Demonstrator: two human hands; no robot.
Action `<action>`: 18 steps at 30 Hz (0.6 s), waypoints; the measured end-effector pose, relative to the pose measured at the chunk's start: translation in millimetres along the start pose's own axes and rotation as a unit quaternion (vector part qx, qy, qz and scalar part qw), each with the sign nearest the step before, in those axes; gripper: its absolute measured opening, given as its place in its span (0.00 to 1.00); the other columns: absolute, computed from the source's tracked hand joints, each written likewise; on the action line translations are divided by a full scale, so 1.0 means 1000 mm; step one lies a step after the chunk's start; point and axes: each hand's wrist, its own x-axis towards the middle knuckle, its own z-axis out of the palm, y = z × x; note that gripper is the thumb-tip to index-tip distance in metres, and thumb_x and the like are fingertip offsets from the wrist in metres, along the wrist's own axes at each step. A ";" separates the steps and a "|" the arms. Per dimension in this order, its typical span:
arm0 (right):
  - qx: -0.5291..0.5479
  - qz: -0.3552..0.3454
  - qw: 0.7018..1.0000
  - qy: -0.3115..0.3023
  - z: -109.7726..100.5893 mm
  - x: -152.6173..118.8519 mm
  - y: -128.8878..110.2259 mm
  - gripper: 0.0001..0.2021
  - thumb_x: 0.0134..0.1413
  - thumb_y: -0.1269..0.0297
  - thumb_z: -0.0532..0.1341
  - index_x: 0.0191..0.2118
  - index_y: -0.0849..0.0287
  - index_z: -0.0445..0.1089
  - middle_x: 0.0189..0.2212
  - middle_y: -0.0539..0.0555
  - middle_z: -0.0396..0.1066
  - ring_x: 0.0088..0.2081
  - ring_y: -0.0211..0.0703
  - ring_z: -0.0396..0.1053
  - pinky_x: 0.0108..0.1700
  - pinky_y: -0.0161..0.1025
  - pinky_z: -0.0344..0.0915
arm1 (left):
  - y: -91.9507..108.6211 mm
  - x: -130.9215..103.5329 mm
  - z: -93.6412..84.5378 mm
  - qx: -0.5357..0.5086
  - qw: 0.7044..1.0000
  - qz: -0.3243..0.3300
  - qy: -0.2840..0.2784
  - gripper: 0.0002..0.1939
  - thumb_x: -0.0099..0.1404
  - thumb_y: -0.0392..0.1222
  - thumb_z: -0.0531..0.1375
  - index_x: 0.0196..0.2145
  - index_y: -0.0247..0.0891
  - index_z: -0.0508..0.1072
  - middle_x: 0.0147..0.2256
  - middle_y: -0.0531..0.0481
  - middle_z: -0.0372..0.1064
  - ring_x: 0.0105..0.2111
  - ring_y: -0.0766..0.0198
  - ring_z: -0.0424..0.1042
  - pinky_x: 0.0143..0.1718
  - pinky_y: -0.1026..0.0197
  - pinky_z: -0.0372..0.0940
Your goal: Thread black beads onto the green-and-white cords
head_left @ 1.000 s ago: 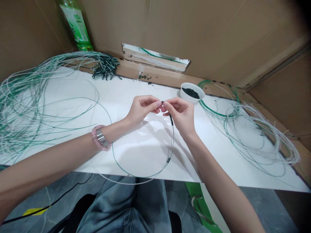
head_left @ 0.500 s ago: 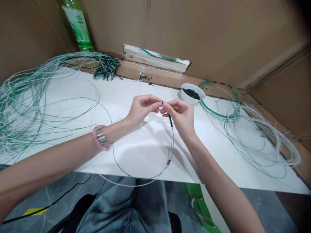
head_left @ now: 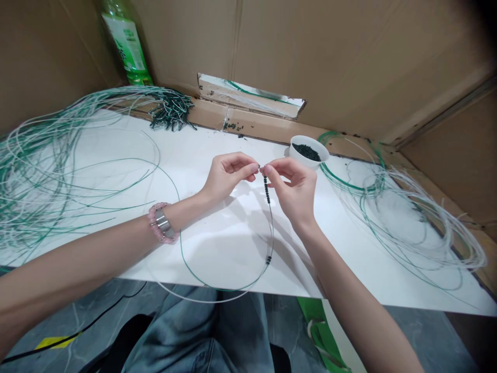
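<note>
My left hand (head_left: 232,175) and my right hand (head_left: 294,190) meet fingertip to fingertip above the white tabletop. Both are closed in a pinch on the top end of a thin beaded cord (head_left: 267,190). A tiny dark bead shows at the left fingertips. Below the fingers hangs a short row of dark beads, and farther down the cord sits a small bead cluster (head_left: 268,260). From there green and white strands loop left over the table's front edge. Behind my right hand stands a white bowl (head_left: 324,155) of dark beads (head_left: 306,151).
A big bundle of green and white cords (head_left: 42,171) lies at left, its beaded ends (head_left: 173,110) piled at the back. Coiled cords (head_left: 435,243) lie at right. Loose beads (head_left: 234,126) lie near the cardboard wall (head_left: 330,62). A green bottle (head_left: 130,46) stands back left.
My right hand has shifted slightly right, leaving a small gap between the fingertips. The hanging row of beads has swung left and now shows between the hands.
</note>
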 end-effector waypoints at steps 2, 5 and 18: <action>-0.055 -0.027 0.998 0.015 -0.001 -0.001 -0.001 0.04 0.51 0.69 0.62 0.26 0.59 0.70 0.25 0.49 0.73 0.29 0.36 0.72 0.24 0.29 0.67 | -0.002 0.000 0.000 -0.004 1.000 -0.010 0.007 0.08 0.52 0.42 0.68 0.25 0.34 0.75 0.21 0.54 0.71 0.22 0.73 0.70 0.26 0.70 0.67; -0.095 -0.049 0.994 0.013 -0.002 -0.002 -0.001 0.04 0.49 0.71 0.62 0.26 0.58 0.70 0.25 0.49 0.73 0.28 0.36 0.71 0.25 0.30 0.68 | -0.005 0.001 0.000 -0.010 1.000 -0.016 0.009 0.09 0.52 0.43 0.68 0.25 0.35 0.76 0.21 0.54 0.71 0.22 0.73 0.70 0.27 0.70 0.67; -0.110 -0.063 0.992 -0.006 -0.003 -0.003 0.000 0.04 0.47 0.73 0.61 0.25 0.59 0.70 0.24 0.49 0.72 0.27 0.35 0.70 0.24 0.30 0.70 | -0.002 0.000 0.000 0.012 1.000 -0.017 0.000 0.09 0.52 0.43 0.68 0.25 0.35 0.75 0.23 0.53 0.72 0.22 0.72 0.69 0.28 0.69 0.67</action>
